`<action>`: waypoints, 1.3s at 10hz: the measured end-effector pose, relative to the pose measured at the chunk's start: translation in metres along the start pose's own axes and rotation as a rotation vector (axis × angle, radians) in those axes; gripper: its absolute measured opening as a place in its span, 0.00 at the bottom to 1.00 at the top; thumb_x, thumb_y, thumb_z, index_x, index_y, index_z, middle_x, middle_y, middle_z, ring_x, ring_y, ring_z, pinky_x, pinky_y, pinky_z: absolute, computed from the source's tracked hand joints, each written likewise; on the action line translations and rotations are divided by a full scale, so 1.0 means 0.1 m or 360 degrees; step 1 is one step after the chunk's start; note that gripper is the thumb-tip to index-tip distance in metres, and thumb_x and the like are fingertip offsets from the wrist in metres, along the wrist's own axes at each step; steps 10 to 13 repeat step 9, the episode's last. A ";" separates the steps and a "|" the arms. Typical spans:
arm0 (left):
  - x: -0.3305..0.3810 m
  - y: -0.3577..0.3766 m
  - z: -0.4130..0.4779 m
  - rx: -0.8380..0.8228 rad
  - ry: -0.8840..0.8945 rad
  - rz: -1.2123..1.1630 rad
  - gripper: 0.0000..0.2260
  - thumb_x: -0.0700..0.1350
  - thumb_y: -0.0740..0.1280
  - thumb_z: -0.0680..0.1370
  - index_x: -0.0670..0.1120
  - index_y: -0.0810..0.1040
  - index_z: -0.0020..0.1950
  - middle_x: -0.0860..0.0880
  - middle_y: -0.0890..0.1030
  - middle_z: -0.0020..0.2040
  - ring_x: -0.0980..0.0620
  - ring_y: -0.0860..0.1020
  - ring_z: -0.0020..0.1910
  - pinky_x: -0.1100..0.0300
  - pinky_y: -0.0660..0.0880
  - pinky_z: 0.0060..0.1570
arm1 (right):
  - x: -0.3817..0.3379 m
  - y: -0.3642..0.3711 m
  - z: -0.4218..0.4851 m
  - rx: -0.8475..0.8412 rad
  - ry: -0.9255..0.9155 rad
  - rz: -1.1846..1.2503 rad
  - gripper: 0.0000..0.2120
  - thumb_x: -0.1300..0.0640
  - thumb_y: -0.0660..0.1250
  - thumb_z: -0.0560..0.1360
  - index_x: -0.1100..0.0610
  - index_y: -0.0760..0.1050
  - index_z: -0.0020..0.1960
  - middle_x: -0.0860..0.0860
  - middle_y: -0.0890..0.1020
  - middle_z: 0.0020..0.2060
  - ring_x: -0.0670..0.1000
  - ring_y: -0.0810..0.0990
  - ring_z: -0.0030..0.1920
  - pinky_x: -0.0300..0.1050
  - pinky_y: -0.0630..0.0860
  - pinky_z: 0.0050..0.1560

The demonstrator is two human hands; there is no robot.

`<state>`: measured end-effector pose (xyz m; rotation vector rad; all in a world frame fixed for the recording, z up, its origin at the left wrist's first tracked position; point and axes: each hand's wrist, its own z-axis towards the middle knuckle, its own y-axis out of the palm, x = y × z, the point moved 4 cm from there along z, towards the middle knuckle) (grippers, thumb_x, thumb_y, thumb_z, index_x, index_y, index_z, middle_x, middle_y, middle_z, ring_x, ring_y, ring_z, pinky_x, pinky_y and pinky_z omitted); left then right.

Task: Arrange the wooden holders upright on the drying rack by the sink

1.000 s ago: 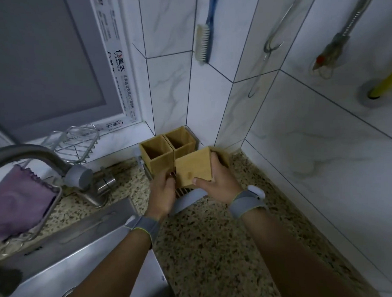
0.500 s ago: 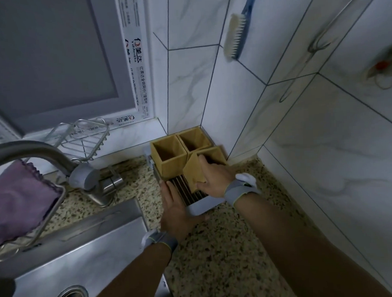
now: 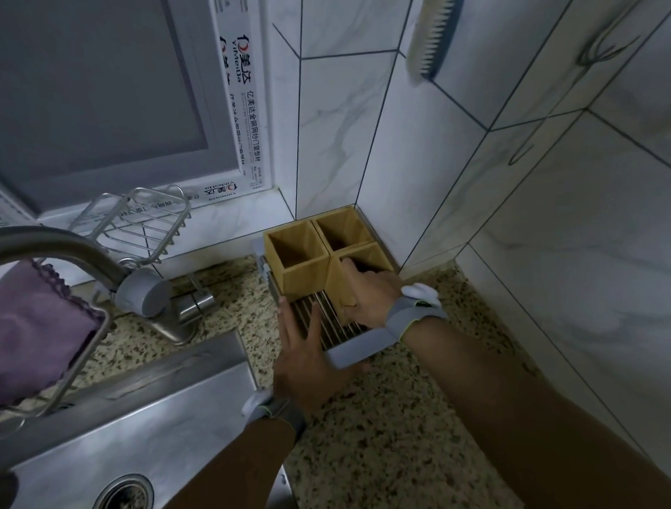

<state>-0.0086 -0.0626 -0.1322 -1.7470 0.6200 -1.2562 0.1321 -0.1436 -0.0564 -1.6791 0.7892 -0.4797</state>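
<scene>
Three square wooden holders stand upright with open tops on a small drying rack (image 3: 348, 354) in the wall corner. One holder (image 3: 300, 267) is at the left, another (image 3: 342, 229) sits in the back corner. My right hand (image 3: 370, 295) grips the third holder (image 3: 372, 257) at the right, fingers hooked over its rim. My left hand (image 3: 311, 355) lies flat on the rack's near left corner, fingers spread over the metal bars, holding nothing.
A steel sink (image 3: 115, 448) with a drain lies at the lower left, a faucet (image 3: 96, 261) above it. A purple cloth (image 3: 26, 333) hangs in a wire basket. A wire soap rack (image 3: 140, 220) sits on the sill. A brush (image 3: 432, 30) hangs on the tiled wall. The speckled counter (image 3: 403, 424) runs along the right.
The third holder went from tilted in both hands to upright on the rack beside the other two. My left hand let go and dropped flat onto the rack's near edge.
</scene>
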 end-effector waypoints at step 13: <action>0.06 0.02 0.00 0.0003 0.0155 0.0372 0.56 0.84 0.50 0.68 0.45 0.68 0.81 0.35 0.62 0.82 0.32 0.60 0.82 0.31 0.59 0.78 | -0.46 -0.82 -0.96 0.0694 -0.0305 0.0958 0.30 0.42 0.74 0.73 0.49 0.71 0.71 0.46 0.74 0.67 0.49 0.73 0.68 0.55 0.76 0.62</action>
